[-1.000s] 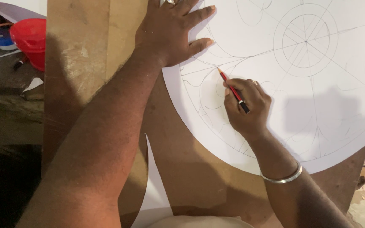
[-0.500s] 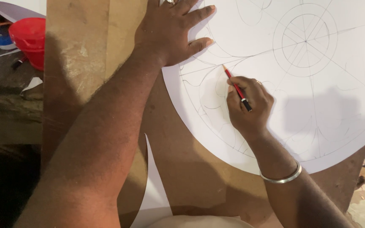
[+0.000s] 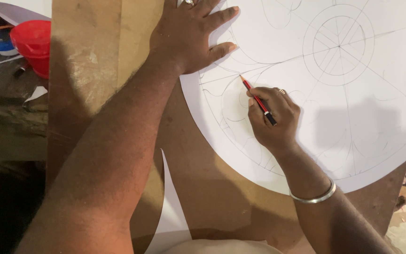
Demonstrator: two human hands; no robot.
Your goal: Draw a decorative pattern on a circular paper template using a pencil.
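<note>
A large round white sheet point(image 3: 363, 131) with pencilled circles, spokes and curved lines lies on a brown board point(image 3: 222, 197). My right hand point(image 3: 271, 117) grips a red pencil point(image 3: 258, 100), its tip touching the sheet near the left rim of the drawing. A silver bangle point(image 3: 313, 197) sits on that wrist. My left hand point(image 3: 189, 35) lies flat with fingers spread on the sheet's upper left edge, holding it down, a ring on one finger.
A red plastic bowl point(image 3: 33, 44) and a blue round lid point(image 3: 1, 41) stand at the far left on a dark cluttered surface. A curved white paper offcut point(image 3: 167, 211) lies on the board near me. The board's left edge runs by a wooden plank point(image 3: 85, 70).
My right hand has shifted slightly up and left along the sheet, carrying the pencil tip along a curved line. The left hand has stayed in place.
</note>
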